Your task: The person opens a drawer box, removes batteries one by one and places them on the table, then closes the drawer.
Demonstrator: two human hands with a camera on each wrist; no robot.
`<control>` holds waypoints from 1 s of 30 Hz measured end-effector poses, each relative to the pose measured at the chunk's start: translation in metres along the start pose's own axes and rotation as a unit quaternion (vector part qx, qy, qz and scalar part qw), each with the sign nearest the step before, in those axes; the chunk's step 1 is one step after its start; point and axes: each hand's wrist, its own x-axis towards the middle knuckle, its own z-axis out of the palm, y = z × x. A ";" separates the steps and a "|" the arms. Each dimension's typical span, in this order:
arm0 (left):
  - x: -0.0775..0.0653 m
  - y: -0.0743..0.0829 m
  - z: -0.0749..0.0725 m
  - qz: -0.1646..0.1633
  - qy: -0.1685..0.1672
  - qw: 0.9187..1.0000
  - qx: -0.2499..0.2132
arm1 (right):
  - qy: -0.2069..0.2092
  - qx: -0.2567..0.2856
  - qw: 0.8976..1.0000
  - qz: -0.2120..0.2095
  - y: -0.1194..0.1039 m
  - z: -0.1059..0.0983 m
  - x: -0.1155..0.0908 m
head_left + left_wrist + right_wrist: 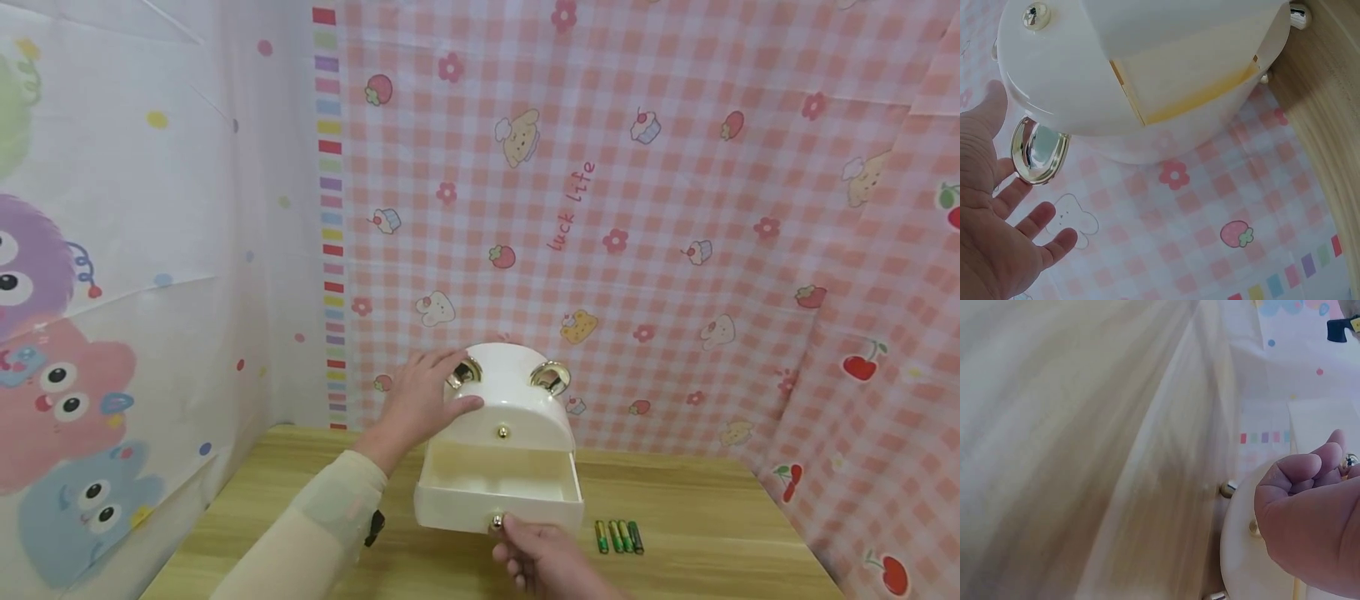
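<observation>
A small white cabinet (513, 375) with round gold-coloured ears stands on the table. One of its drawers (450, 508) is pulled out, and no objects show inside it. My right hand (551, 558) pinches the gold knob (497, 522) on that drawer's front. On the cabinet's upper left side lies my left hand (420, 396), thumb on the front and fingers beside the ear (1038, 153). In the left wrist view its fingers are spread and loosely bent around the ear. My right hand (1310, 500) partly covers the cabinet front in the right wrist view.
Several green-and-gold batteries (621, 537) lie side by side on the wooden table (697, 508), right of the drawer. A small black object (375, 528) is partly hidden behind my left sleeve. A pink checked cloth (660, 183) hangs behind the cabinet.
</observation>
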 end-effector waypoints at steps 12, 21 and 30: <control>-0.001 0.000 0.001 0.001 0.005 1.000 -0.001 | 0.029 -0.002 0.999 -0.013 -0.013 -0.007 0.024; -0.002 0.000 0.001 -0.001 0.002 1.000 0.002 | 0.048 0.009 0.998 -0.025 -0.016 -0.010 0.040; -0.001 -0.001 0.002 0.007 0.014 1.000 0.002 | 0.066 0.021 0.997 -0.033 -0.024 -0.009 0.050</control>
